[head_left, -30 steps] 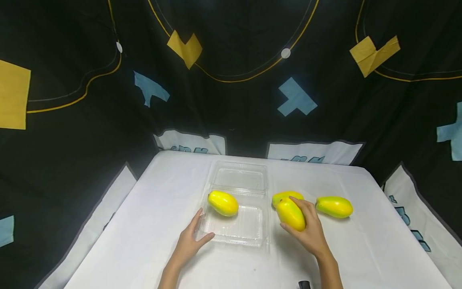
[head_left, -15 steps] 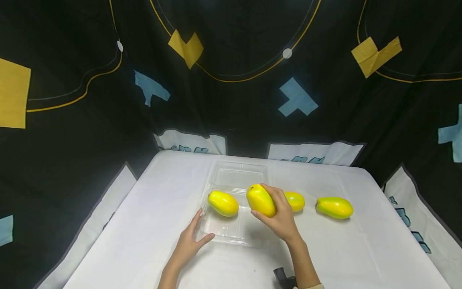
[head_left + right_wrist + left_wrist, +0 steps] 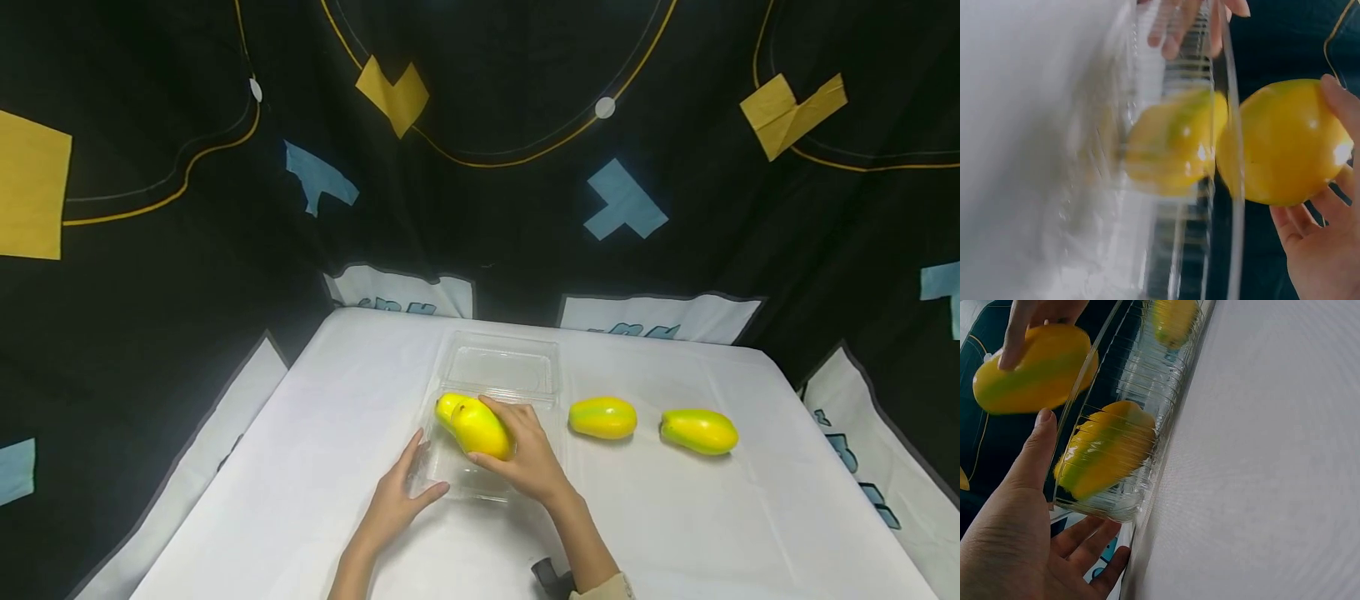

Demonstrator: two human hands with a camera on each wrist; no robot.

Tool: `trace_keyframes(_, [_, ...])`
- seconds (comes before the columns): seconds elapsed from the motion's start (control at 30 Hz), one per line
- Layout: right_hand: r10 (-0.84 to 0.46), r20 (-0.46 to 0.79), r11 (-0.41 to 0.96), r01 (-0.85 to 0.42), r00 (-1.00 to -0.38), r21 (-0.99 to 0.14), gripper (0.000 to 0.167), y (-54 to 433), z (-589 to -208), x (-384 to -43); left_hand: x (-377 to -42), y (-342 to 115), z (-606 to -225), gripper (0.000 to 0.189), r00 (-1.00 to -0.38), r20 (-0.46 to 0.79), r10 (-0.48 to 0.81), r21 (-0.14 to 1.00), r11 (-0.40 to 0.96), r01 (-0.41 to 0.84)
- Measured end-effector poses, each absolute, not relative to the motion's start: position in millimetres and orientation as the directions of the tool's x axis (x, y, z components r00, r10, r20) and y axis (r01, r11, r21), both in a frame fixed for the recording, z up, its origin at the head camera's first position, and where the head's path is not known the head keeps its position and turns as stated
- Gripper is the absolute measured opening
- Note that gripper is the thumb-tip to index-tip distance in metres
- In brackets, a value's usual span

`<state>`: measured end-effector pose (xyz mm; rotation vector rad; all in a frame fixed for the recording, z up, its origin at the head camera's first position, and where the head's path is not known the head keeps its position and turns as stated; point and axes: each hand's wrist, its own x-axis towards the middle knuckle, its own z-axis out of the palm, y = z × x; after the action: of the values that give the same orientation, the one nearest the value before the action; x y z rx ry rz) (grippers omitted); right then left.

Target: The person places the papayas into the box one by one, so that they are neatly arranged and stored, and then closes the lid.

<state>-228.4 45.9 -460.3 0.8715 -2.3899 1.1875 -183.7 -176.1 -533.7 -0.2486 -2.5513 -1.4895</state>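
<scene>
My right hand point(image 3: 531, 454) grips a yellow papaya point(image 3: 482, 429) between thumb and fingers, above the base of an open clear plastic clamshell box point(image 3: 486, 497). Beneath and behind it lies another papaya point(image 3: 1110, 450) in the base, at the left; in the head view the held fruit partly covers it. My left hand point(image 3: 393, 500) is at the box's front left corner, thumb and fingers spread around it. In the left wrist view its thumb points up along the near wall, and the other fingers are by the end wall.
Two more papayas, a nearer one point(image 3: 603, 417) and a farther one point(image 3: 699, 432), lie on the white table point(image 3: 712, 517) right of the box. The box's lid point(image 3: 501, 368) lies folded back. Black cloth point(image 3: 480, 225) hangs behind the table.
My right hand has carried the papaya leftward from beside the others to over the box base. My left hand has kept its place at the corner.
</scene>
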Motion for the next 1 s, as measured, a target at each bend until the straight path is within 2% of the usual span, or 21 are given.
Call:
trace_keyframes(0.17, [-0.413,0.459,0.482,-0.616,-0.787,-0.623,0.078,37.7,-467.8,-227.9,-183.4,-176.2,-534.2,0.089,-0.970,0.238,0.057,0.842,0.486,0.235])
trace_keyframes(0.37, [-0.473,0.405,0.503,-0.617,-0.782,-0.604,0.068,32.5,-472.1,-227.6,-183.1,-176.9,-533.4,0.088,-0.974,0.221,0.059,0.853,0.472,0.222])
trace_keyframes(0.67, [-0.518,0.435,0.541,-0.676,-0.736,-0.500,0.066,25.2,-478.7,-231.5,-183.8,-176.8,-533.0,0.089,-0.976,0.208,0.067,0.853,0.476,0.214])
trace_keyframes(1.0, [-0.549,0.406,0.552,-0.682,-0.730,-0.481,0.069,20.2,-486.2,-233.8,-182.7,-176.7,-531.4,0.089,-0.978,0.198,0.062,0.859,0.469,0.203])
